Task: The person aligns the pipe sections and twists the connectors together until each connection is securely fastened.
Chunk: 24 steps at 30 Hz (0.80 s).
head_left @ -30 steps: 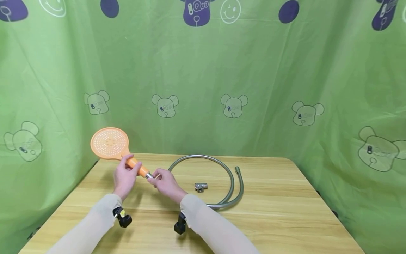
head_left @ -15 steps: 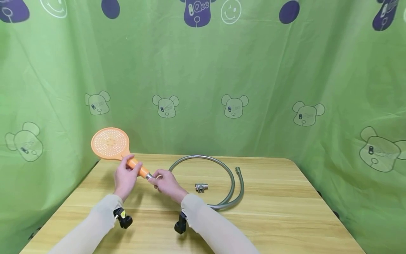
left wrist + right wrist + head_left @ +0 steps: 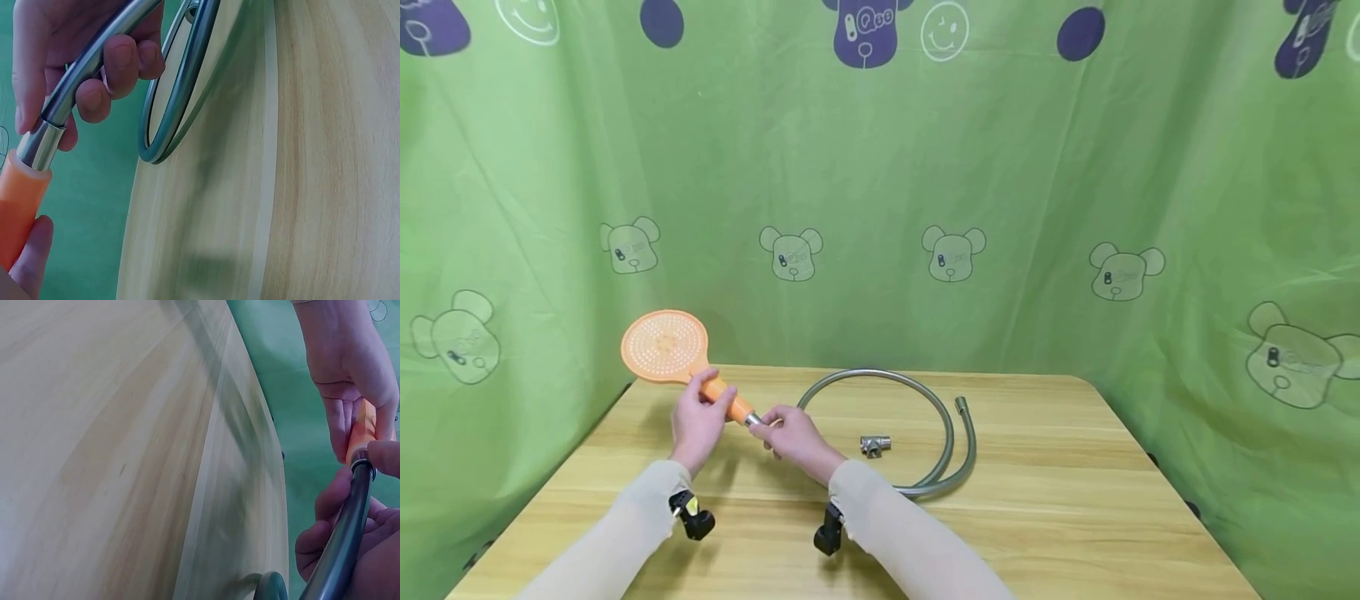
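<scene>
An orange hand shower head (image 3: 664, 346) is held above the table's left side, its perforated round face turned toward the head camera. My left hand (image 3: 697, 423) grips its orange handle (image 3: 20, 200). At the handle's lower end, my right hand (image 3: 799, 437) pinches the silver connector (image 3: 41, 145) of a grey shower hose (image 3: 867, 372) with thumb and fingers. The left wrist view shows the connector right against the handle's end, and the hose passing through my right hand's curled fingers. Handle and hose line up almost straight in the right wrist view.
A small metal tee fitting (image 3: 874, 445) lies on the wooden table (image 3: 1075, 500) inside the hose loop. The hose's free end (image 3: 961, 405) points toward the back. A green patterned curtain (image 3: 880, 167) surrounds the table at the back and sides.
The shower head's round face has dipped slightly down and to the right. Both hands keep their hold at nearly the same spot.
</scene>
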### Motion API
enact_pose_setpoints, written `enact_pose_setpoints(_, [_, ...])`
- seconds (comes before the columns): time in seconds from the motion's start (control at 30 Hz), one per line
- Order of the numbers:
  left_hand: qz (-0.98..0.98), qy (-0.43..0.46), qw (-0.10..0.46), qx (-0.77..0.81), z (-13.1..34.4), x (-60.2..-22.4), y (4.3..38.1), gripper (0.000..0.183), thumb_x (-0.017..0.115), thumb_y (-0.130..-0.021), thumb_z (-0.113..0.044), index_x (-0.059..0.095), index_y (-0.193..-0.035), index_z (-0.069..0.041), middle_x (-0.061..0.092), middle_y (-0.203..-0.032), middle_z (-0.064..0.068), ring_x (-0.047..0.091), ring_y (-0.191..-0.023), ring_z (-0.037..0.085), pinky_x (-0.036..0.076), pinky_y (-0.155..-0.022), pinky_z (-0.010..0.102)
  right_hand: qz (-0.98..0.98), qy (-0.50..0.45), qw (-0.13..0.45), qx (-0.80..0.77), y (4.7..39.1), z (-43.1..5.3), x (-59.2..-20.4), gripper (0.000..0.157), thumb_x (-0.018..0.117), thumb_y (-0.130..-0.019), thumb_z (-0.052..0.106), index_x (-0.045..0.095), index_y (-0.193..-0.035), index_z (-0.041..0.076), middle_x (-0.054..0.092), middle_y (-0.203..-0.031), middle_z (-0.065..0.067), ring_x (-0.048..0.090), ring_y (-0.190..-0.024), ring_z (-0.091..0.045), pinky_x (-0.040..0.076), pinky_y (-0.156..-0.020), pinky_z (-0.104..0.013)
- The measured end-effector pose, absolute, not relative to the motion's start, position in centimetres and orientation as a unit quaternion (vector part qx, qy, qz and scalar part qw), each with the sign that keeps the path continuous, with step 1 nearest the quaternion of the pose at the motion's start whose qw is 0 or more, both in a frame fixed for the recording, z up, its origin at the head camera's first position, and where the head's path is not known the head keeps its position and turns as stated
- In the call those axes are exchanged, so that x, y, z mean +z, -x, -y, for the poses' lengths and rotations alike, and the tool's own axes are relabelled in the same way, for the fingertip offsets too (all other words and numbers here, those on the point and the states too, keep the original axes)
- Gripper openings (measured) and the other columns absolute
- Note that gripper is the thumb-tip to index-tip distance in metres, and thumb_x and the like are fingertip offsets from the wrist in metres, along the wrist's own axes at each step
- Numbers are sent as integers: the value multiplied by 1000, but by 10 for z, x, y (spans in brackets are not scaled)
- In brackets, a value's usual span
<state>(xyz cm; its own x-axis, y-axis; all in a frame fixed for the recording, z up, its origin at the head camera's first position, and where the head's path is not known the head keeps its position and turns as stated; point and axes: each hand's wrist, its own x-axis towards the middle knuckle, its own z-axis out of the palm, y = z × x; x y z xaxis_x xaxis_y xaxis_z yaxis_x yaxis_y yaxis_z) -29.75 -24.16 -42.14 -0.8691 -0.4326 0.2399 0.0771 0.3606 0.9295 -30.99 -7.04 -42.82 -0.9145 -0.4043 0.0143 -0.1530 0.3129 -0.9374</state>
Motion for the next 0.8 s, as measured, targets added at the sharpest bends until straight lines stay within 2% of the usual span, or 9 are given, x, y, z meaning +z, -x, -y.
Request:
enact_pose_setpoints(0.13, [788,-111,223,-563,241,-423,299,53,69,-96,-20,50,-145,-14,59,-111,19,64,-80,17,63,-72,30,-806,172,113,-555,307,66,-427,19,71,-93,27,66,-97,9,63,-73,-2,48,-53,-11,39,-48,-22])
enact_pose_setpoints(0.4, [792,-108,212,-562,240,-422,301,54,69,-96,-20,49,-145,-10,56,-112,20,64,-84,20,62,-69,25,-816,184,102,-539,308,59,-428,22,71,-93,33,68,-100,12,62,-76,0,52,-61,-13,43,-53,-25])
enact_pose_setpoints(0.57, [802,-119,203,-549,242,-423,303,54,68,-97,-22,49,-146,-13,57,-114,18,63,-85,19,59,-69,22,-823,185,91,-529,312,57,-431,21,71,-91,34,70,-98,14,60,-77,3,52,-65,-11,44,-56,-24])
enact_pose_setpoints(0.8, [809,-119,205,-538,243,-427,305,55,69,-96,-23,50,-146,-11,59,-117,21,64,-83,16,57,-67,19,-833,183,75,-516,312,50,-432,21,69,-93,36,71,-98,16,64,-84,4,57,-74,-12,48,-67,-27])
